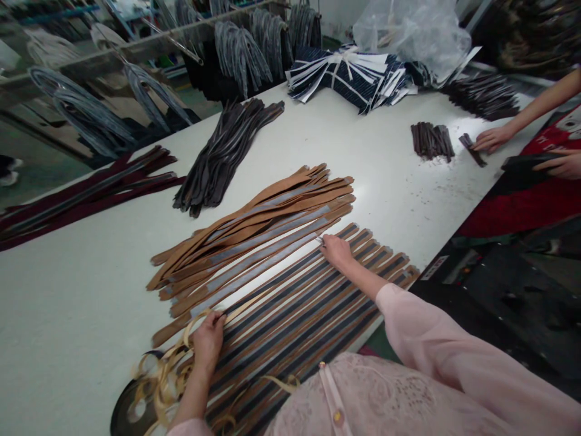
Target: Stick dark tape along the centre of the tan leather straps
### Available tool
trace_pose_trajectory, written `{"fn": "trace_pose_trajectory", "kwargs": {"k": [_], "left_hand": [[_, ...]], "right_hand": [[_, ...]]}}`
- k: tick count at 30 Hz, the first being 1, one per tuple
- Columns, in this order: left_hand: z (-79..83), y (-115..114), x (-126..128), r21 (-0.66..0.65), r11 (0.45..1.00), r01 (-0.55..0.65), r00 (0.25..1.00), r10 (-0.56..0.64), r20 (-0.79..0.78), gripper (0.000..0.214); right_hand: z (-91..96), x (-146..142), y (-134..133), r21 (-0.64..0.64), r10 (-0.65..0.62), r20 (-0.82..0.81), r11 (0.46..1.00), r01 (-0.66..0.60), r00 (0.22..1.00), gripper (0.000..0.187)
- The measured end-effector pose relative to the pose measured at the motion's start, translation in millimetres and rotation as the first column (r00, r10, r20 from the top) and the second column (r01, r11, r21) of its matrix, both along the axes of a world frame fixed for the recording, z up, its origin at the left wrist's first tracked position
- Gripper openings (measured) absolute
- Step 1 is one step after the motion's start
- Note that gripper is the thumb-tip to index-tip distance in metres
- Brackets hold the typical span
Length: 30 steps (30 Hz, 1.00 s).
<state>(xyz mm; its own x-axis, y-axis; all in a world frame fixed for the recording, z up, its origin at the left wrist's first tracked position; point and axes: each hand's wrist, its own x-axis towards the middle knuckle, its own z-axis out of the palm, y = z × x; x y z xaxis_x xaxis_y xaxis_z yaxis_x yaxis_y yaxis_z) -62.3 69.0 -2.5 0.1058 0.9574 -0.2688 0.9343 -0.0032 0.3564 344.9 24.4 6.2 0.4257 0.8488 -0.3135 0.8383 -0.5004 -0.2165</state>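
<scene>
My left hand [209, 340] is closed in a pinch on a narrow tape at the left end of a brown strip. Pale yellow paper ribbon [170, 380] curls beside its wrist, next to a dark tape roll [121, 407]. My right hand [336, 249] is closed around a small metal tool [319, 238], its tip pointing left over the strips; its exact kind is unclear. Between and below my hands lie several parallel brown strips [313, 297] with dark tape along their middles. Just beyond them is a loose pile of brown strips with grey bands [263, 224].
Dark grey strips [227, 151] and maroon strips [82, 194] lie farther back on the white table [68, 303]. A tied bundle of dark blue pieces [349, 79] stands at the back. At right, a co-worker's hand [492, 139] touches short dark pieces near another stack [431, 141].
</scene>
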Motion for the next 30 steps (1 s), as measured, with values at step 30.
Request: {"fn": "trace_pose_trajectory", "kwargs": {"k": [30], "left_hand": [[8.0,4,-211,0.172,0.970,0.171,0.981,-0.184,0.066,0.020]], "right_hand": [[-6.9,-143,23,-0.159,0.011,0.010,0.987,-0.009,1.000,0.044]]}}
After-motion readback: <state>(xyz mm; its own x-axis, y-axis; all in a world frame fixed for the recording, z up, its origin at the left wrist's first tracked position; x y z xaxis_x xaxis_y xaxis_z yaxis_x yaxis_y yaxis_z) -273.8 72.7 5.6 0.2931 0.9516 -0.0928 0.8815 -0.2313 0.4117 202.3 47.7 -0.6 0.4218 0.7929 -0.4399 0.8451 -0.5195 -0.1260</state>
